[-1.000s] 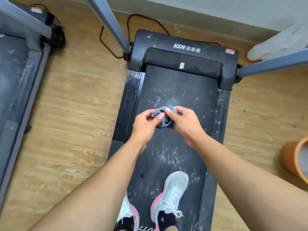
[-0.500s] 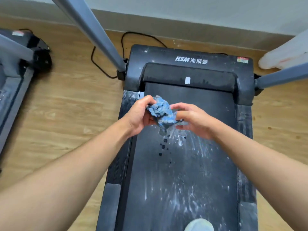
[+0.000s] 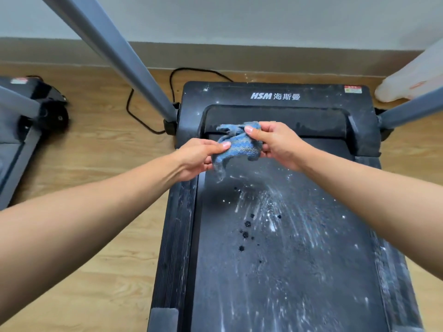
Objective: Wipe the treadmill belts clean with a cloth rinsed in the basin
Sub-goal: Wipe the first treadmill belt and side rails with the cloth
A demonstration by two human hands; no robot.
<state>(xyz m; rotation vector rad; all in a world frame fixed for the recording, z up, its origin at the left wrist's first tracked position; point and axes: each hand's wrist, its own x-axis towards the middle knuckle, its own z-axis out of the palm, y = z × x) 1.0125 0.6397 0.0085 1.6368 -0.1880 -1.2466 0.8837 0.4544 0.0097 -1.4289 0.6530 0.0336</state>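
Cloth (image 3: 239, 146) pinched by left hand (image 3: 200, 156) and right hand (image 3: 275, 142) above dusty belt (image 3: 287, 248); wet, likely drips and smears dust.

**Materials and finishes around the treadmill belt, seen past my own hands.**

The belt (image 3: 287, 271) is matt black, rubber-like and finely textured, streaked with white powdery residue and dotted with dark wet drops. Above the belt, the cloth (image 3: 237, 147) pinched between my left hand (image 3: 199, 156) and right hand (image 3: 275, 142) is blue terry, nubby and damp-looking. At the head of the belt, the motor cover (image 3: 239, 94) is semi-matt black plastic, speckled white, with printed white lettering. The side rail (image 3: 177, 236) left of the belt is ribbed black plastic. The post (image 3: 119, 51) rising from the belt's head is smooth grey painted metal. The floor (image 3: 100, 271) left of the belt is satin wood-grain plank.
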